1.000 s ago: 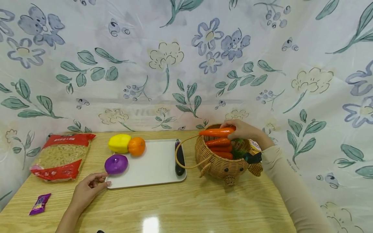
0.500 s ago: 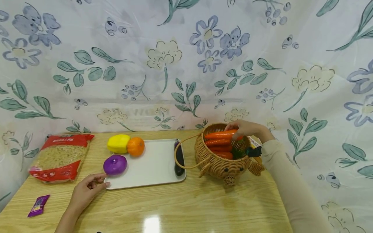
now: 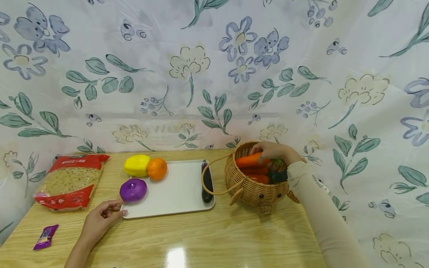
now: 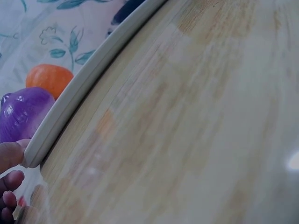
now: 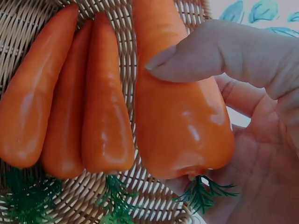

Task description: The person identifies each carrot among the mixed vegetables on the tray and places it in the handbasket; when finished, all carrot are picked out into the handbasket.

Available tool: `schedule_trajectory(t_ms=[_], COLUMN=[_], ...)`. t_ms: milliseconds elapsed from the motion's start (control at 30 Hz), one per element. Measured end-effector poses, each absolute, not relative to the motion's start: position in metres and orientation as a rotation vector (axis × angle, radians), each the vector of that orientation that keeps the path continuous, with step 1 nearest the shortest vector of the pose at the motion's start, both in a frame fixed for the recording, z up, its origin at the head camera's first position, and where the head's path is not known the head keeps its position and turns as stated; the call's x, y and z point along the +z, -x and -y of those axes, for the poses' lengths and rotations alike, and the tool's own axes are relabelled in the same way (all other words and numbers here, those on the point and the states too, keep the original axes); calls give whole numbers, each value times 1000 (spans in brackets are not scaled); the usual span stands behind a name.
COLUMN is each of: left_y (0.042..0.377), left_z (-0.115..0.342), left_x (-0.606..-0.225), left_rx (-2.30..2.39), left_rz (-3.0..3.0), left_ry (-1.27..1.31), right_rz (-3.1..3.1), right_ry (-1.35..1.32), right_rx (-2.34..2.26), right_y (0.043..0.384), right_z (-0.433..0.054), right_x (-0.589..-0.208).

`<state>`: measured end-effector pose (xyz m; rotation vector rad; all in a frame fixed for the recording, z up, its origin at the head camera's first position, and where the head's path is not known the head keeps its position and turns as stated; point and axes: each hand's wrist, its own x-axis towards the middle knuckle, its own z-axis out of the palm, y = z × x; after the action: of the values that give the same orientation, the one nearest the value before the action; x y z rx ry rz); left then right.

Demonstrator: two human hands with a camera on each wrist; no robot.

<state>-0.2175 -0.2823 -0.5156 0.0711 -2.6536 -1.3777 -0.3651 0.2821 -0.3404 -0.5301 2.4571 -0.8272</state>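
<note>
My right hand (image 3: 273, 152) grips a carrot (image 3: 248, 160) by its thick, leafy end, inside the pig-faced wicker basket (image 3: 248, 191). In the right wrist view my thumb lies across this carrot (image 5: 182, 126), with the fingers behind it. Several other carrots (image 5: 105, 102) with green tops lie beside it in the basket. My left hand (image 3: 98, 219) pinches the front left corner of the white tray (image 3: 174, 193) between thumb and fingers. Close to those fingers, a purple onion (image 3: 133, 190) sits on the tray's left edge.
An orange (image 3: 156, 169) and a yellow fruit (image 3: 137, 165) stand at the tray's back left corner. An eggplant (image 3: 207, 184) lies along its right side, under the basket's handle (image 3: 214, 191). Further left are a pasta bag (image 3: 72, 181) and a purple-wrapped snack (image 3: 45, 236).
My right hand has lowered the carrot from above the basket's rim down into it, among the other carrots. The left hand has stayed at the tray corner.
</note>
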Motion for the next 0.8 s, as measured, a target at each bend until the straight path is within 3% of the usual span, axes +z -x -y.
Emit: schedule_trajectory(t_ms=[800], left_y=[219], left_z=[283], left_x=[-517], left_rx=[-1355], left_rz=[2656], left_ry=[-66], right_rz=[-2507], right_ry=[486], right_rx=[-570], right_y=[359], right_z=[-272], right_x=[-355])
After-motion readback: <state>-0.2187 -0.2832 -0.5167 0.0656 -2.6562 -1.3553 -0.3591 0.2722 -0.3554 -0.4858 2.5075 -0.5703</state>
